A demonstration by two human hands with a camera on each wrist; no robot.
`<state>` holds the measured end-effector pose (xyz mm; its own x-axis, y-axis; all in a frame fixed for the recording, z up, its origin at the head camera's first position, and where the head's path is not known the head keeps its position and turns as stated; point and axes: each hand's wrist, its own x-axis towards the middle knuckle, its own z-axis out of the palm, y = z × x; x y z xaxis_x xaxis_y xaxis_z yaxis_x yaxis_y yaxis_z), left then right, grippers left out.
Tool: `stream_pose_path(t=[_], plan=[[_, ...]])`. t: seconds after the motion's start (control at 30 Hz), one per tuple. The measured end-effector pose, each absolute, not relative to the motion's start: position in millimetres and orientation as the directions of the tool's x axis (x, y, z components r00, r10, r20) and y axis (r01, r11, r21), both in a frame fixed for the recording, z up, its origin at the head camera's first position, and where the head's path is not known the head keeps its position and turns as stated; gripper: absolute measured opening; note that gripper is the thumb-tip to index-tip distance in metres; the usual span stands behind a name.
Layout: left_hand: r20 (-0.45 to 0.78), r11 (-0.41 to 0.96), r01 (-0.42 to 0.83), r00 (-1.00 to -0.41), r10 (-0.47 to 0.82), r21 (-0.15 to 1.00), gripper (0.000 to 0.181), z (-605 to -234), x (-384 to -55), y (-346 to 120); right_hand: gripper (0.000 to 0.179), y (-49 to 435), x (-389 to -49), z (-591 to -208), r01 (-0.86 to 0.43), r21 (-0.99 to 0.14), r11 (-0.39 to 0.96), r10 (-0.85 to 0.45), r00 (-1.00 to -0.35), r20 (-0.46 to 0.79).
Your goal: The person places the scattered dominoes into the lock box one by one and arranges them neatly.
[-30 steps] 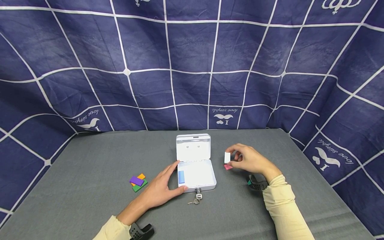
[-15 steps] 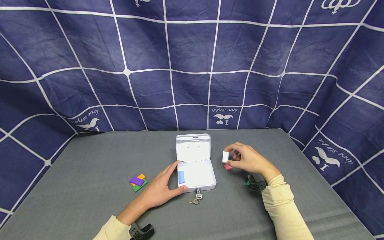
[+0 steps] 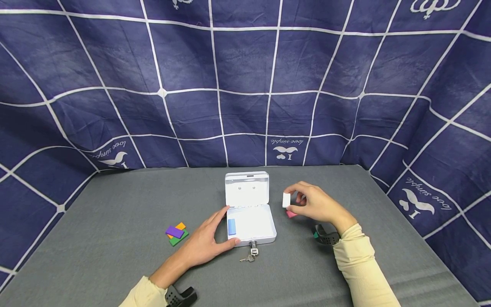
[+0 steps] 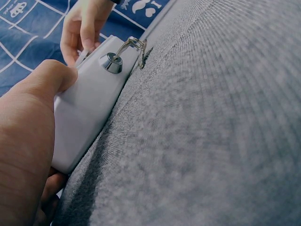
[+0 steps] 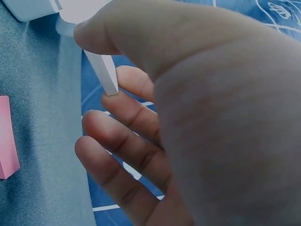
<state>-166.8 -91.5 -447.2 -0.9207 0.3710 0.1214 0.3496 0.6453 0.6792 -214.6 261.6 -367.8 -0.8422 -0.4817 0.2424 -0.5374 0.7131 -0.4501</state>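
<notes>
A small white metal cash box (image 3: 251, 225) lies with its lid (image 3: 247, 194) raised, and a blue block (image 3: 232, 227) rests inside along its left wall. My left hand (image 3: 205, 241) holds the box by its left end, thumb at the front corner and fingertips by the hinge corner. A lock (image 4: 112, 62) with keys (image 3: 248, 257) hangs on the front wall. To the right of the box, my right hand (image 3: 316, 204) pinches a white block (image 3: 286, 200) upright between thumb and fingers. Below that hand, a pink block (image 3: 291, 214) lies on the table.
Left of the box, a purple block (image 3: 174, 231) lies over an orange block (image 3: 181, 225) and a green block (image 3: 178, 238). Grey cloth covers the table (image 3: 126, 238). A blue curtain (image 3: 245, 115) with white lines hangs behind and at both sides.
My right hand has shifted slightly left toward the box with the white block, uncovering a little of the table beside it. The left hand and the box have stayed put.
</notes>
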Motion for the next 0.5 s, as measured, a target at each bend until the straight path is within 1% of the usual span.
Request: stream_pose_path(t=[0.5], plan=[[0.127, 0.649, 0.357, -0.919, 0.374, 0.672, 0.098, -446.6, -167.2, -92.4, 0.038, 253.4, -213.1, -366.0, -0.570, -0.432, 0.698, -0.499, -0.821, 0.278]])
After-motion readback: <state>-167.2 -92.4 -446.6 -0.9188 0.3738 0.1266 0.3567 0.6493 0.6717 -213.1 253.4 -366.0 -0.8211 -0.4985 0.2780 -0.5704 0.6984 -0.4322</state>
